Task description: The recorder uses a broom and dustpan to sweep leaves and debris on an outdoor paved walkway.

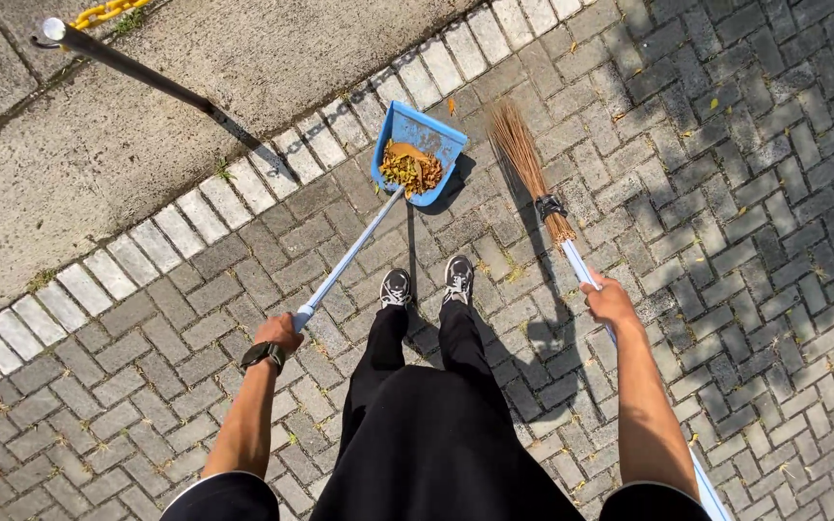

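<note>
My left hand (279,331), with a dark watch at the wrist, grips the end of a long pale handle that leads up to a blue dustpan (419,151). The dustpan rests on the grey paving and holds a heap of dry yellow-brown leaves (411,168). My right hand (608,299) is closed around the white handle of a stick broom (529,165), whose brown bristles lie on the pavers just right of the dustpan. My feet in dark sneakers (427,283) stand between the two handles.
A band of white pavers (195,212) runs diagonally between the grey brick paving and a concrete slab at the upper left. A dark pole (127,66) with a yellow chain stands on the concrete. A few loose leaves dot the bricks at the right.
</note>
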